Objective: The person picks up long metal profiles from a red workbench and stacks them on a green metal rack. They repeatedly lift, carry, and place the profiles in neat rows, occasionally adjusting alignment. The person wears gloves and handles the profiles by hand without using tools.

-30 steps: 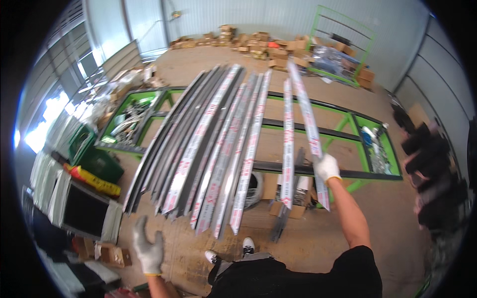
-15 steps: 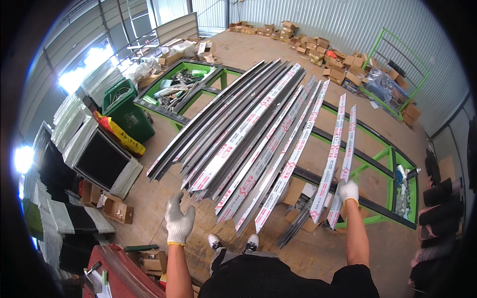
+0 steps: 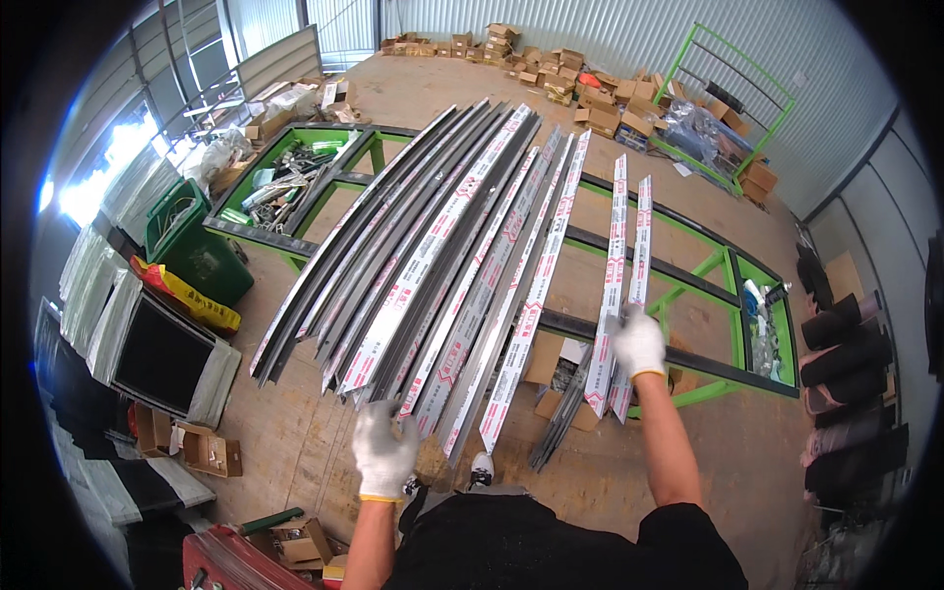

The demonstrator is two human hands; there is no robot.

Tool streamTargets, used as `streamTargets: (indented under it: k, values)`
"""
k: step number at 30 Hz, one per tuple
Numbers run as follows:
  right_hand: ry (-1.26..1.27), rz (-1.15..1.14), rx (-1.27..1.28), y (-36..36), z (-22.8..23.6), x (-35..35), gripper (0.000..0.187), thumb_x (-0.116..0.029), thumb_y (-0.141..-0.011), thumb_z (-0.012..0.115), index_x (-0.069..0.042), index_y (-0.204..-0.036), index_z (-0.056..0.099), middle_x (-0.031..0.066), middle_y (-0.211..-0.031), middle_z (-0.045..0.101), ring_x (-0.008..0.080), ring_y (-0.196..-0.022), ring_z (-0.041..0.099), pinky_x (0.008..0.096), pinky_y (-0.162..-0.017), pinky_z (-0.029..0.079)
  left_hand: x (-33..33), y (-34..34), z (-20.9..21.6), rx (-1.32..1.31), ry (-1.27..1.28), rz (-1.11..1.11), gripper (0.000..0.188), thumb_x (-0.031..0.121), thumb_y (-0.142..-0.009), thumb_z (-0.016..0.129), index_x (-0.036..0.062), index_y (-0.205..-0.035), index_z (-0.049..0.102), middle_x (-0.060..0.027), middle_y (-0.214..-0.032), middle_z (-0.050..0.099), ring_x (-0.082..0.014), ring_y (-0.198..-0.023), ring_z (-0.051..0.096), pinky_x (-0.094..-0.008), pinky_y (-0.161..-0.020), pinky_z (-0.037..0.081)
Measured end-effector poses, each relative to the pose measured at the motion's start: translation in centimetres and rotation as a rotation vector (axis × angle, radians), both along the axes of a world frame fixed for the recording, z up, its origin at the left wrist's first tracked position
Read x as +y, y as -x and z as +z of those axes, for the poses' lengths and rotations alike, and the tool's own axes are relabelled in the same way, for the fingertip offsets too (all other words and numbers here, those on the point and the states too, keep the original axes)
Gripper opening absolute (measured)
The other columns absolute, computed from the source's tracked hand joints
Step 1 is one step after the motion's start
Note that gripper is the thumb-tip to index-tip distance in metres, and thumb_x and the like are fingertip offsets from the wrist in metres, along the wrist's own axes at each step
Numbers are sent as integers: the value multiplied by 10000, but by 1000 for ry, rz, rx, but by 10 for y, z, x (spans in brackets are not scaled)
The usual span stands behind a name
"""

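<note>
A wide row of long metal profiles point(image 3: 408, 280), many wrapped in white film with red and black print, lies side by side across a green and black frame table point(image 3: 708, 366). My left hand point(image 3: 384, 450), in a white knit glove, is at the near ends of the middle profiles, its fingers apart and slightly bent; whether they touch is unclear. My right hand point(image 3: 639, 341), gloved the same, is closed over the rightmost film-covered profile point(image 3: 640, 246). Close beside it on the left lies another film-covered profile point(image 3: 611, 275). The right fingertips are partly hidden.
Short dark bars point(image 3: 565, 423) lean near the table's front edge. A frame bay point(image 3: 295, 177) at far left holds loose parts. A green bin point(image 3: 197, 251), wrapped panels point(image 3: 162, 339) and a red surface point(image 3: 241, 560) stand left. Cardboard boxes point(image 3: 600, 103) line the back; dark rolls point(image 3: 846, 354) stand right.
My left hand has come in toward the profile ends. My right hand has moved left, and the near ends of the two rightmost profiles are closer together. The whole view has shifted.
</note>
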State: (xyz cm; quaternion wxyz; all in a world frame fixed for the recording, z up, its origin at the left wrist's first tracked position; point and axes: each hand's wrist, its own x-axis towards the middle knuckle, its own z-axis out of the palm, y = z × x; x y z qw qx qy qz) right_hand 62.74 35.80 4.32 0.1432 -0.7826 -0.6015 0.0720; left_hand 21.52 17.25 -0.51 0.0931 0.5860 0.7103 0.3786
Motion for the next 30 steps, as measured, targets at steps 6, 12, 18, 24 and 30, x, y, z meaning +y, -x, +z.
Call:
streamTargets:
  k: [6,12,18,24,30]
  values:
    - [40,306,302,140,0,-57,462,-392,-975,738,-22,-1249,773,248,-1116,809,416,-1072,793,477,-993,625,26,-40,-14,350,407,-63,321,315,-927,761,53,-1094,680,-193,-1067,726,-395,-1041,720,-543,-902,575]
    - [229,203,332,191,-8,-80,504,-413,-961,716,-21,-1278,745,252,-1054,805,439,-1041,782,520,-975,606,30,-40,-18,346,451,-142,307,294,-932,754,40,-1092,690,-216,-1142,708,-409,-1106,691,-563,-931,553]
    - [211,238,401,188,-21,-94,499,-399,-968,713,-19,-1290,731,262,-1106,797,444,-1068,774,531,-980,600,29,-34,-16,349,309,-37,286,247,-970,711,38,-1162,677,-233,-1230,663,-429,-1151,646,-565,-943,549]
    - [160,267,478,180,-20,-104,452,-374,-970,709,-21,-1247,756,259,-1087,797,450,-1054,772,533,-979,595,46,-34,-7,295,520,10,303,222,-999,710,29,-1225,650,-240,-1265,664,-456,-1175,683,-548,-957,613]
    - [136,286,580,172,-11,-112,472,-339,-985,699,-2,-1313,739,259,-1154,794,427,-1091,771,501,-1012,594,71,-35,-8,526,777,-61,348,94,-1023,677,60,-1366,637,-187,-1377,644,-359,-1249,699,-457,-976,647]
